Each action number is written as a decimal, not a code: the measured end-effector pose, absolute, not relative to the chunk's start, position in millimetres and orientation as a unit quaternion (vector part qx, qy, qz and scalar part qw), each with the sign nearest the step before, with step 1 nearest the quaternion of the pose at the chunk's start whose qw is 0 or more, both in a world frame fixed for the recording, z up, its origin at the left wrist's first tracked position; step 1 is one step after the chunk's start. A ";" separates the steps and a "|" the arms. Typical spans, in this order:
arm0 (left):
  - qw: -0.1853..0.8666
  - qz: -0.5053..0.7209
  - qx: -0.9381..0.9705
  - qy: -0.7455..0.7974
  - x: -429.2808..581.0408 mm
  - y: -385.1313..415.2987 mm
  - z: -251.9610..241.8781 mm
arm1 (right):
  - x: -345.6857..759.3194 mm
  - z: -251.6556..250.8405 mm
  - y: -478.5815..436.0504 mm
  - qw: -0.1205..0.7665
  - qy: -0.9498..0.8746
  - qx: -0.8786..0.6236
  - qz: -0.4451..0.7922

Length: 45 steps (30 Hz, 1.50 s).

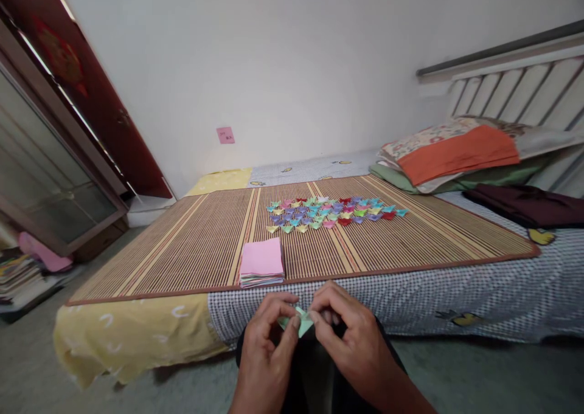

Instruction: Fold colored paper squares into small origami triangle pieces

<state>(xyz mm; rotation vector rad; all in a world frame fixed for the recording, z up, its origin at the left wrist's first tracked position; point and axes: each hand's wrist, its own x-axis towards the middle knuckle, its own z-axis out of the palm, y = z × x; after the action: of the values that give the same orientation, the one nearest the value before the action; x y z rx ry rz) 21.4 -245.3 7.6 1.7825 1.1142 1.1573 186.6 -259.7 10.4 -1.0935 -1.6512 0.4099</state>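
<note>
Paper folding at the edge of a bed, both hands on one piece.
Low bed with checkered sheet [456, 292], striped bamboo mat [191, 244] on top; rows of small multicoloured folded paper shapes [333, 213] lie finished mid-mat, a pink-topped stack of flat paper squares [261, 262] at the near edge looks unused. Left hand [267, 347] and right hand [351, 341] meet low before the bed, fingertips pinching a small green paper piece [301, 324], partly folded.

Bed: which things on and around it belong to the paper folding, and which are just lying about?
Belong: green paper held between left hand and right hand; stack of paper squares; folded paper shapes.
Lying about: pillows; dark cloth; books on the floor; pink wall note.
</note>
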 end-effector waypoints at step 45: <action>0.218 0.456 0.758 0.412 30.9 -233.2 -23.9 | 185.9 -10.6 -246.4 0.495 -0.610 -0.548 0.287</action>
<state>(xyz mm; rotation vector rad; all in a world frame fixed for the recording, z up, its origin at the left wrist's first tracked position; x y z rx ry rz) 30.9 -233.2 -23.9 2.0989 1.1418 1.2635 185.9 -246.4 -10.6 -1.3290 -1.4780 0.6968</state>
